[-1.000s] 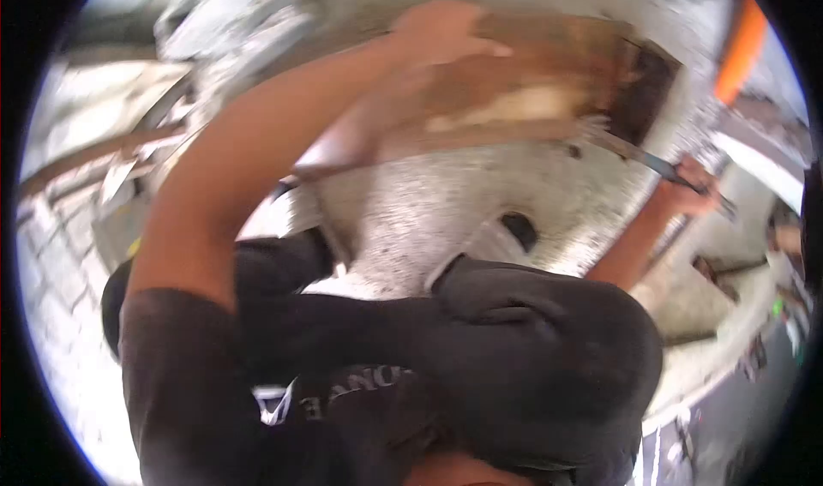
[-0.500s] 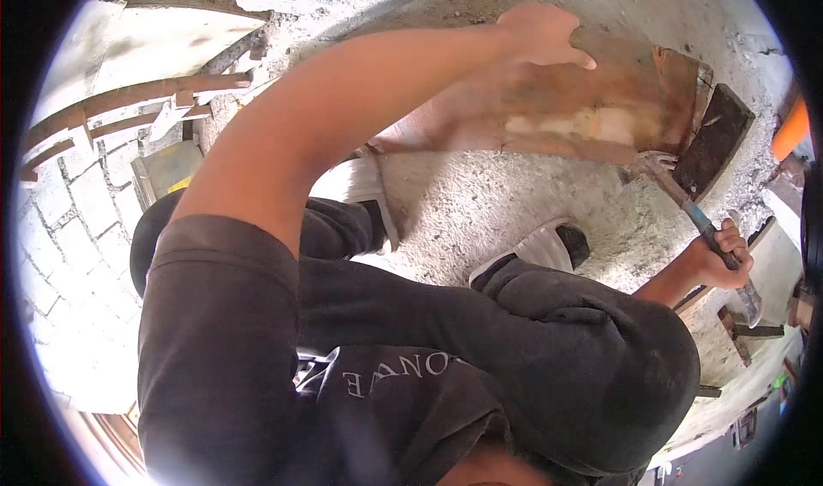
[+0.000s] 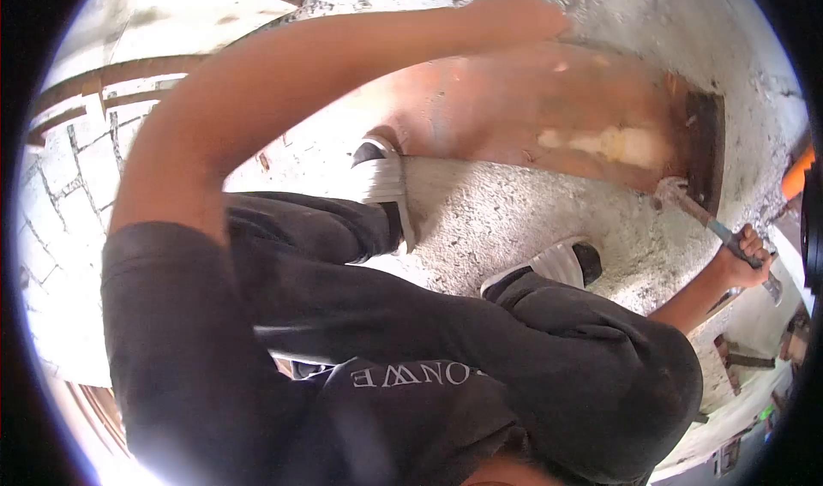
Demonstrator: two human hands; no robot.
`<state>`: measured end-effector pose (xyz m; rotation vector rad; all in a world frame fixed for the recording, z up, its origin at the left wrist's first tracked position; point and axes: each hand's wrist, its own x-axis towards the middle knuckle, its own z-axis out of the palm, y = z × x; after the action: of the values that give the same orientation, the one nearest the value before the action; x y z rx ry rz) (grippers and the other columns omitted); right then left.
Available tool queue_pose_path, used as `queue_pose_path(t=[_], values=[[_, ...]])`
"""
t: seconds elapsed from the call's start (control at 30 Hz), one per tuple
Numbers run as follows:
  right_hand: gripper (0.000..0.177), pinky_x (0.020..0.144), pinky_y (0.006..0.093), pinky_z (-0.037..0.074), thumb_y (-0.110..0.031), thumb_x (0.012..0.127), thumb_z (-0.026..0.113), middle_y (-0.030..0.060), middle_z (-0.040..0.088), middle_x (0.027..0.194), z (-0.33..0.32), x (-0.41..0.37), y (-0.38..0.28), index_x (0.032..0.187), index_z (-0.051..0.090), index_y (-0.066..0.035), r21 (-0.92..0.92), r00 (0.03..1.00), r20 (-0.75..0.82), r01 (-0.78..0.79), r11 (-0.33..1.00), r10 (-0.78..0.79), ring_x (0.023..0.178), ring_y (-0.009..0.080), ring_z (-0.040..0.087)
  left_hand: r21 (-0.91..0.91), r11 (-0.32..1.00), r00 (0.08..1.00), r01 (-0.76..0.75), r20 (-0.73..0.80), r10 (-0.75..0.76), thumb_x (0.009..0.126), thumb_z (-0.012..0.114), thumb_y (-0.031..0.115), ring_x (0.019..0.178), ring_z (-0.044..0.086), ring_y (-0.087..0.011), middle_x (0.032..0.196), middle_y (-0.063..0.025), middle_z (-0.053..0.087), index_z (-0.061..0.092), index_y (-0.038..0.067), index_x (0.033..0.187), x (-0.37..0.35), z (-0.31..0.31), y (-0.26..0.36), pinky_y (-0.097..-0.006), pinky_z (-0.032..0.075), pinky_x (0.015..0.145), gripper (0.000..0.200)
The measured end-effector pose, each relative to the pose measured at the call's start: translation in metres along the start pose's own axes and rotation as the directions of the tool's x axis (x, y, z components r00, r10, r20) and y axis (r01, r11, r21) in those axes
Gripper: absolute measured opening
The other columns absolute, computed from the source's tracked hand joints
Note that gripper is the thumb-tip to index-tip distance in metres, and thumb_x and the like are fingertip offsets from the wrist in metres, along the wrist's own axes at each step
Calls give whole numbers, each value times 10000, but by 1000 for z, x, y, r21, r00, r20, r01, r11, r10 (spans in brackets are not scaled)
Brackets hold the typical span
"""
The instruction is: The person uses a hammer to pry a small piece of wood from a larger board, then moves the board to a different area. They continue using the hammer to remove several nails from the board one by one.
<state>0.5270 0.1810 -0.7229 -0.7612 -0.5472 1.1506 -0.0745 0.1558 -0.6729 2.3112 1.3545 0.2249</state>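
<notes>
A reddish-brown board (image 3: 480, 113) lies on the rough ground, with a pale patch toward its right end. Over its far edge reaches my left hand (image 3: 523, 19), its fingers blurred and hard to make out. My right hand (image 3: 747, 261) is closed around the handle of a hammer (image 3: 720, 229). The hammer's head is at the board's near right corner, close to a dark wooden block (image 3: 705, 152). That block lies crosswise along the board's right end and seems to touch it.
Both feet, in striped sandals (image 3: 377, 177), are on the concrete (image 3: 463, 220) by the board's near edge. Paving bricks (image 3: 64, 177) and curved wooden strips are at the left. An orange object (image 3: 797, 176) and scrap pieces lie at the right.
The dark block has turned from a slant to nearly in line with the board's right end. In the view, my right hand and the hammer sit slightly farther right; my left arm is higher.
</notes>
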Motion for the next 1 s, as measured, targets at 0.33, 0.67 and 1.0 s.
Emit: queue_pose_path(t=[0.33,0.67,1.0], values=[[315,809,440,437,-247,949,518,71,400,643,33,-4,-20,682,465,-89,-123,976,-2,-218,968,219,678,237,424,150,841,630,520,598,-496,928,672,425,903,690,-247,1008,-95,712,675,125,1101,-280,-72,-33,-418,534,848,347],[388,853,422,439,-271,1053,467,83,444,720,50,-18,-31,729,469,-57,-194,953,-67,-303,933,296,754,238,448,-141,821,747,553,521,-413,899,685,416,1003,655,-268,1082,-73,658,606,149,1252,-288,20,-8,-423,542,822,450],[379,822,434,448,-311,1017,497,68,439,676,49,-24,-26,725,470,-70,-215,973,-107,-222,951,203,707,235,466,145,985,848,88,508,-151,950,612,337,1054,630,-255,1085,-59,609,630,82,1012,-272,66,-22,-383,564,760,263]])
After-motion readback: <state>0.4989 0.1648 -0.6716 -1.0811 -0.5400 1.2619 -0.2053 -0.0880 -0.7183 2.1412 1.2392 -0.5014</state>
